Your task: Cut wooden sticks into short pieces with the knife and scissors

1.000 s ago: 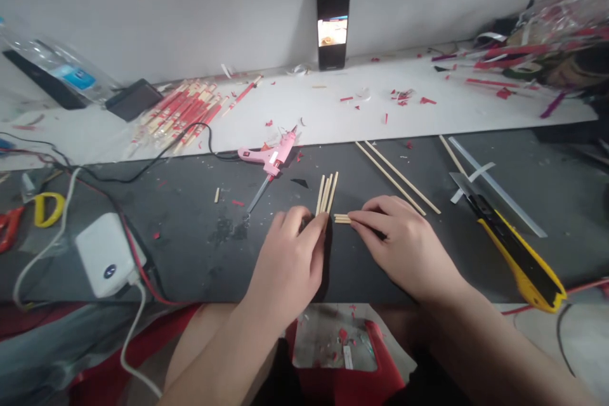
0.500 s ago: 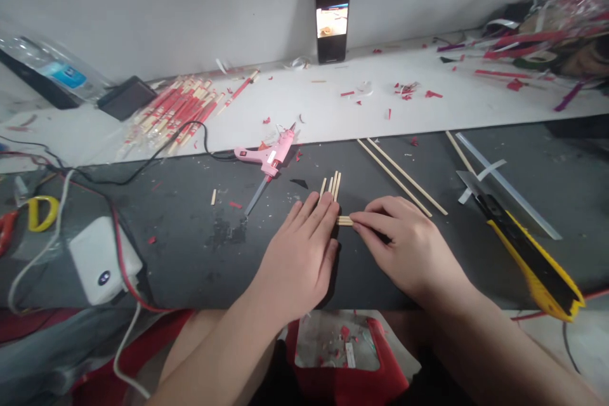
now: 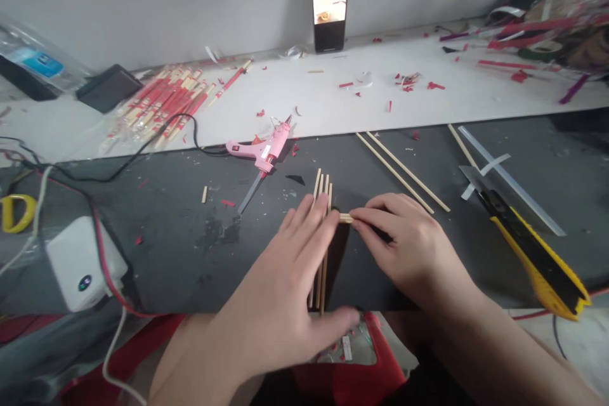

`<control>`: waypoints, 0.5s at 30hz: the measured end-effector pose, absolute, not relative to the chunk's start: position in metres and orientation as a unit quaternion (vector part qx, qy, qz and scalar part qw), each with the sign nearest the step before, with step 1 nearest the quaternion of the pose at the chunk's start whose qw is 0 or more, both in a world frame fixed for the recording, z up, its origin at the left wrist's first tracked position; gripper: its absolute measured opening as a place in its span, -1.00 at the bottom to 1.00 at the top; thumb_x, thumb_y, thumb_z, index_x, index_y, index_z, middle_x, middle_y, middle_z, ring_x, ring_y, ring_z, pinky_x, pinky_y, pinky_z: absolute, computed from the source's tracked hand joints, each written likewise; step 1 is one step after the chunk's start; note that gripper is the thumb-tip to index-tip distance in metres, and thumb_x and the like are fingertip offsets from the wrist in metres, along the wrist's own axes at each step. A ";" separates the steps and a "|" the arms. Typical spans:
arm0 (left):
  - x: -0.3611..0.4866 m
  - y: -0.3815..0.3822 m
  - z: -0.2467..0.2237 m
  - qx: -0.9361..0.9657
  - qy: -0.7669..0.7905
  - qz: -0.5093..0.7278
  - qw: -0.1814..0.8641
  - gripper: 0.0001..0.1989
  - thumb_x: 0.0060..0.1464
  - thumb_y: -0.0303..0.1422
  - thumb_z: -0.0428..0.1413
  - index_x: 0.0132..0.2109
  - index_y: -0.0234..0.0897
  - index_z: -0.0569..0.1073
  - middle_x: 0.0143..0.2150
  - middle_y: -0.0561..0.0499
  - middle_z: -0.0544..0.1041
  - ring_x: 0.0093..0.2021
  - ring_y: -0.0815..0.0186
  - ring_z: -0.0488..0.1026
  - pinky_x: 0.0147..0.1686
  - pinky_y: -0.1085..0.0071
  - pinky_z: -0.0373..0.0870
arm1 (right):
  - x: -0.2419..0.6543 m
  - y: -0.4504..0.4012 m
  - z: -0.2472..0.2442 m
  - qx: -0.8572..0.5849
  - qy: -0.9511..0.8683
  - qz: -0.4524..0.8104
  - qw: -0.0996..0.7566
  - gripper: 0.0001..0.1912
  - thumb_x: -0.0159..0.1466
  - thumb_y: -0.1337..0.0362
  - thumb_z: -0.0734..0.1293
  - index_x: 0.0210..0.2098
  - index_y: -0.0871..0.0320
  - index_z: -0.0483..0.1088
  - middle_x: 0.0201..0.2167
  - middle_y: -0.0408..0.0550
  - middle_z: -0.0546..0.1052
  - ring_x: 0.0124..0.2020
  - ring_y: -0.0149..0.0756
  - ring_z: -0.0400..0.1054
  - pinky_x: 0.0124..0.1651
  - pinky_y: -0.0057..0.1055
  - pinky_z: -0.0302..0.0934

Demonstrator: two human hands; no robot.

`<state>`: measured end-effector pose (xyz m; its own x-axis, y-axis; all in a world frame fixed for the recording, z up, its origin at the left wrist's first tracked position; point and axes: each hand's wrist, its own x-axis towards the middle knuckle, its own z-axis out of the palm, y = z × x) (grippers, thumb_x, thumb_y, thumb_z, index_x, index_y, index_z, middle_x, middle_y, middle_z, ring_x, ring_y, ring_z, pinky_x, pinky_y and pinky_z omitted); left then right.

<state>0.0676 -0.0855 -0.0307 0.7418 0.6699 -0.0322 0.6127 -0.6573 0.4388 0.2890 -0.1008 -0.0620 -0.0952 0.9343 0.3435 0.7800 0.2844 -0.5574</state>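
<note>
My left hand (image 3: 280,285) is spread over several long wooden sticks (image 3: 320,266) that lie lengthwise on the dark grey table, their near ends by its front edge. Its thumb stands out to the right, and its fingertips cover the middle of the sticks. Between thumb and fingers, my right hand (image 3: 404,238) pinches short wooden sticks (image 3: 346,218) lying crosswise to the long ones. Their left ends meet my left fingertips; the rest is hidden. Two more long sticks (image 3: 404,171) lie beyond my right hand.
A pink glue gun (image 3: 271,149) lies left of centre. On the right rest a yellow and black utility knife (image 3: 537,254) and a clear glue stick (image 3: 514,181). A phone (image 3: 329,6) leans on the wall. Wrapped chopsticks (image 3: 164,101) and a white power bank (image 3: 85,263) are at left.
My left hand has opened, its thumb swinging outward and uncovering the near part of the long sticks. My right hand keeps its pinch. The view has shifted slightly.
</note>
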 end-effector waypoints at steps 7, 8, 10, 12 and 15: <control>0.056 -0.093 -0.045 0.956 0.276 -0.032 0.092 0.14 0.05 0.05 0.35 0.50 -0.50 0.01 0.58 -0.30 -0.17 0.57 -0.06 -0.24 0.52 -0.02 -0.07 | 0.290 -0.098 -0.060 -0.592 -0.730 0.123 0.320 -0.84 0.40 0.39 0.36 -0.15 0.17 0.62 -0.24 -0.03 0.55 -0.22 -0.26 0.41 -0.10 -0.29 0.32; 0.060 -0.096 -0.048 0.958 0.275 -0.024 0.077 0.14 0.05 0.10 0.32 0.48 -0.57 0.04 0.56 -0.38 -0.14 0.57 -0.11 -0.23 0.52 -0.04 -0.08 | 0.291 -0.097 -0.060 -0.591 -0.731 0.122 0.320 -0.84 0.40 0.39 0.35 -0.15 0.17 0.62 -0.24 -0.03 0.55 -0.21 -0.27 0.41 -0.10 -0.30 0.32; 0.068 -0.103 -0.054 0.960 0.275 -0.004 0.058 0.12 0.11 0.19 0.21 0.45 -0.66 0.09 0.54 -0.48 -0.07 0.55 -0.19 -0.21 0.50 -0.08 -0.07 | 0.292 -0.095 -0.059 -0.591 -0.733 0.119 0.315 -0.84 0.40 0.39 0.35 -0.16 0.17 0.61 -0.24 -0.04 0.55 -0.21 -0.28 0.42 -0.12 -0.32 0.32; 0.075 -0.111 -0.056 0.958 0.281 0.008 0.061 0.04 0.22 0.20 0.07 0.46 -0.65 0.08 0.54 -0.46 -0.06 0.55 -0.16 -0.21 0.50 -0.06 -0.04 | 0.293 -0.094 -0.057 -0.594 -0.735 0.118 0.303 -0.84 0.41 0.39 0.34 -0.18 0.15 0.61 -0.24 -0.06 0.55 -0.22 -0.30 0.42 -0.14 -0.35 0.31; 0.078 -0.115 -0.054 0.952 0.286 0.025 0.101 0.00 0.31 0.19 -0.04 0.47 -0.65 0.01 0.55 -0.45 -0.07 0.56 -0.13 -0.24 0.50 -0.03 -0.02 | 0.292 -0.093 -0.055 -0.595 -0.739 0.115 0.294 -0.83 0.41 0.40 0.34 -0.21 0.13 0.61 -0.25 -0.08 0.55 -0.22 -0.31 0.43 -0.17 -0.36 0.30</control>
<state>0.0779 -0.1151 -0.0541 0.8349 0.5503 -0.0098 0.5401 -0.8156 0.2075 0.2917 -0.0931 -0.0547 -0.1188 0.9476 0.2967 0.8120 0.2647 -0.5202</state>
